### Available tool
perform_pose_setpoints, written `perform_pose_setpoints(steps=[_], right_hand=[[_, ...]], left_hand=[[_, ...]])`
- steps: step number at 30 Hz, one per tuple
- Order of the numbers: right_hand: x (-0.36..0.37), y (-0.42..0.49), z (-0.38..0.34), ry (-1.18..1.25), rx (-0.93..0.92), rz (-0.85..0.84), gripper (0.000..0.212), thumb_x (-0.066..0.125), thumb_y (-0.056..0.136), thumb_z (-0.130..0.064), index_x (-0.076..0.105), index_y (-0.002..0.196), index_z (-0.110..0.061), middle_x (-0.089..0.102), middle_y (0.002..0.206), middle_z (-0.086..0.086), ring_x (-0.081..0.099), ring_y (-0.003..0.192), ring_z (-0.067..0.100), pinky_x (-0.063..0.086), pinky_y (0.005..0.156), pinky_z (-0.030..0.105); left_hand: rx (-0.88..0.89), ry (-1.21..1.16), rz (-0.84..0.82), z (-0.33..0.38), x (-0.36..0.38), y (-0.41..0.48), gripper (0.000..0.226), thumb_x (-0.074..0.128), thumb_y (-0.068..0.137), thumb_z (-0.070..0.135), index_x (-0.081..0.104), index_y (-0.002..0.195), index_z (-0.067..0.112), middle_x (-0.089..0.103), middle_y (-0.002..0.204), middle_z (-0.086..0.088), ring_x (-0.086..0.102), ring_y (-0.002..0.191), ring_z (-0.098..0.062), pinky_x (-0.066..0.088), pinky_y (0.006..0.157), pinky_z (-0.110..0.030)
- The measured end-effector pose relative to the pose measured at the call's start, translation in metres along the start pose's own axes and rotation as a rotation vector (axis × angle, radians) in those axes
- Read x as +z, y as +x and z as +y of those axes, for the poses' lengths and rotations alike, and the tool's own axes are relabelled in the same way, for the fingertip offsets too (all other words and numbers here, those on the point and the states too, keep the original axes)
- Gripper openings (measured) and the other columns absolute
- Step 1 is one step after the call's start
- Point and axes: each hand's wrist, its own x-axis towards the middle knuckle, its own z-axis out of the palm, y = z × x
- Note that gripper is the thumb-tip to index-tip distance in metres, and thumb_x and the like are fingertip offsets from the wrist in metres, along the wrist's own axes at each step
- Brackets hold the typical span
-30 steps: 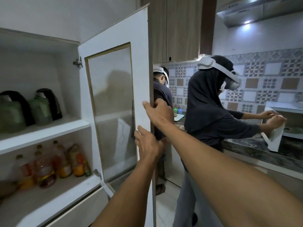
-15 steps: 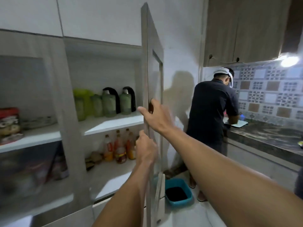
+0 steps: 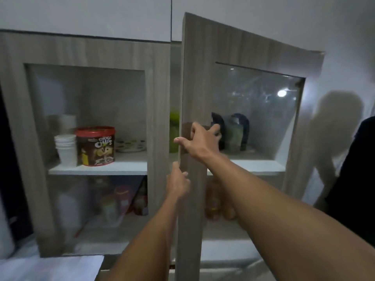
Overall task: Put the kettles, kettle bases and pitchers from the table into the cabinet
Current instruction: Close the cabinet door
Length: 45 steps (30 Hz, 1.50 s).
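Note:
The cabinet's right door [image 3: 194,82], wood-grain frame with a glass pane, stands nearly closed with a narrow gap at its left edge. My right hand [image 3: 199,141] lies flat on the frame at mid height, thumb around the edge. My left hand [image 3: 177,182] grips the same edge just below. Through the glass, two green kettles with black handles [image 3: 236,131] stand on the upper shelf. A lime-green pitcher [image 3: 174,130] shows in the gap between the doors.
The left door [image 3: 158,118] is closed; behind its glass sit stacked white cups [image 3: 66,147], a chocolate-chips tub [image 3: 95,146] and a plate. Bottles stand on the lower shelf [image 3: 215,203]. A person in dark clothing [image 3: 357,179] is at the far right.
The right door has swung from wide open to almost closed, both hands staying on its edge. My view has turned left from the kitchen counter to face the cabinet.

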Motion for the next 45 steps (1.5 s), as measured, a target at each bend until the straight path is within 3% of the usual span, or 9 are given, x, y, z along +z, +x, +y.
perform_pose_setpoints(steps=[2, 6, 10, 13, 17, 22, 29, 38, 45], right_hand=[[0.018, 0.024, 0.002, -0.008, -0.027, 0.011, 0.046, 0.07, 0.082, -0.057, 0.046, 0.098, -0.02, 0.025, 0.141, 0.018, 0.037, 0.122, 0.041, 0.044, 0.094, 0.045], [0.043, 0.061, 0.004, -0.045, -0.055, 0.046, 0.044, 0.069, 0.084, -0.055, 0.041, 0.095, -0.023, 0.024, 0.138, 0.017, 0.034, 0.118, 0.038, 0.046, 0.091, 0.042], [0.054, 0.093, 0.012, -0.106, -0.138, 0.033, 0.037, 0.067, 0.09, -0.046, 0.039, 0.097, -0.022, 0.024, 0.137, 0.017, 0.034, 0.119, 0.038, 0.047, 0.086, 0.042], [0.059, 0.118, 0.02, -0.158, -0.178, 0.002, 0.032, 0.064, 0.094, -0.041, 0.04, 0.097, -0.02, 0.026, 0.136, 0.017, 0.038, 0.118, 0.038, 0.048, 0.089, 0.044], [0.07, 0.14, 0.024, -0.209, -0.206, 0.006, 0.029, 0.061, 0.095, -0.04, 0.04, 0.097, -0.019, 0.028, 0.134, 0.017, 0.04, 0.114, 0.038, 0.044, 0.084, 0.042], [0.081, 0.166, 0.026, -0.24, -0.178, 0.036, 0.027, 0.062, 0.095, -0.039, 0.045, 0.095, -0.018, 0.032, 0.13, 0.015, 0.039, 0.101, 0.03, 0.04, 0.075, 0.037], [0.086, 0.177, 0.029, -0.252, -0.185, 0.078, 0.03, 0.065, 0.091, -0.045, 0.048, 0.093, -0.021, 0.036, 0.127, 0.012, 0.048, 0.103, 0.031, 0.049, 0.079, 0.039], [0.082, 0.172, 0.024, -0.297, -0.154, 0.041, 0.031, 0.063, 0.094, -0.04, 0.056, 0.105, -0.013, 0.034, 0.132, 0.014, 0.046, 0.109, 0.031, 0.04, 0.076, 0.037], [0.074, 0.164, 0.03, -0.249, -0.177, -0.024, 0.024, 0.069, 0.088, -0.012, 0.047, 0.1, -0.015, 0.033, 0.129, 0.013, 0.052, 0.097, 0.028, 0.048, 0.076, 0.035]], left_hand=[[-0.003, 0.004, 0.034, -0.006, 0.001, 0.027, 0.042, 0.043, 0.097, -0.001, 0.041, 0.138, 0.007, 0.06, 0.125, -0.016, 0.057, 0.111, -0.028, 0.04, 0.079, -0.029], [-0.002, 0.011, 0.091, -0.016, 0.004, 0.071, 0.023, 0.044, 0.1, 0.006, 0.049, 0.123, 0.005, 0.061, 0.114, -0.014, 0.056, 0.098, -0.024, 0.037, 0.074, -0.026], [-0.003, 0.052, 0.167, -0.016, 0.0, 0.106, 0.025, 0.055, 0.097, 0.012, 0.056, 0.122, 0.01, 0.066, 0.117, -0.009, 0.059, 0.102, -0.022, 0.041, 0.079, -0.027], [-0.009, 0.135, 0.299, -0.016, -0.005, 0.127, 0.022, 0.064, 0.094, 0.02, 0.067, 0.113, 0.011, 0.071, 0.108, -0.005, 0.062, 0.094, -0.018, 0.042, 0.076, -0.025], [0.032, 0.233, 0.387, -0.023, -0.002, 0.156, 0.015, 0.071, 0.088, 0.031, 0.069, 0.085, 0.017, 0.07, 0.084, -0.001, 0.062, 0.075, -0.013, 0.054, 0.071, -0.032], [-0.001, 0.252, 0.412, -0.024, 0.005, 0.188, 0.022, 0.075, 0.082, 0.04, 0.07, 0.076, 0.02, 0.068, 0.072, -0.001, 0.066, 0.069, -0.017, 0.06, 0.07, -0.038], [0.01, 0.237, 0.376, -0.033, 0.005, 0.207, 0.024, 0.076, 0.081, 0.04, 0.066, 0.08, 0.018, 0.067, 0.074, -0.002, 0.066, 0.07, -0.018, 0.06, 0.069, -0.037], [0.004, 0.246, 0.325, -0.019, 0.002, 0.197, 0.019, 0.071, 0.087, 0.032, 0.063, 0.085, 0.015, 0.065, 0.081, -0.003, 0.063, 0.075, -0.018, 0.057, 0.073, -0.037], [0.008, 0.317, 0.268, -0.014, 0.004, 0.189, 0.023, 0.064, 0.093, 0.028, 0.059, 0.108, 0.011, 0.064, 0.097, -0.008, 0.064, 0.087, -0.021, 0.054, 0.075, -0.034]])
